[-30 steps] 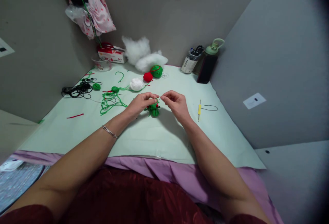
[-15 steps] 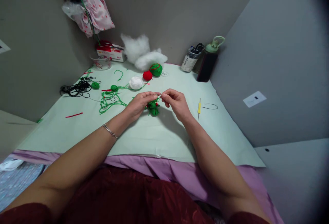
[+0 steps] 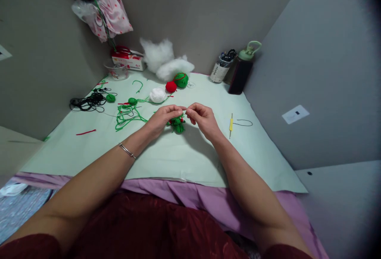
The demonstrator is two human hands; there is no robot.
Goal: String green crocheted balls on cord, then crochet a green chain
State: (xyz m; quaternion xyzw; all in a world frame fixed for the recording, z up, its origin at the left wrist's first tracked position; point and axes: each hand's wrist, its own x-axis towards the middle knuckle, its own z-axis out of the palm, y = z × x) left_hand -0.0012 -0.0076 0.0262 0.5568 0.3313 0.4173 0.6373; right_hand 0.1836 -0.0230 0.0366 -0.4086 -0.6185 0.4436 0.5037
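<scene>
My left hand (image 3: 164, 119), with a silver bangle on its wrist, is closed over a small green yarn piece with red bits (image 3: 178, 125). That piece hangs below the fingers and is partly hidden by them. Close beside it, thumb and forefinger of my right hand (image 3: 202, 117) are pinched together near the left fingertips. Whatever lies in this pinch is too small to make out. To the right is a yellow-handled crochet hook (image 3: 231, 125) with a dark thread loop (image 3: 244, 123) next to it.
Tangled green yarn (image 3: 127, 118) and black cord (image 3: 91, 101) lie on the left. Farther back are white (image 3: 157, 95), red (image 3: 170, 87) and green yarn balls (image 3: 181, 79), with white stuffing (image 3: 174, 68) behind. A bottle (image 3: 240, 72) and pen cup (image 3: 218, 71) stand at the back right.
Both hands keep nearly the same pose at the green yarn piece. Only a very slight shift of the whole view shows.
</scene>
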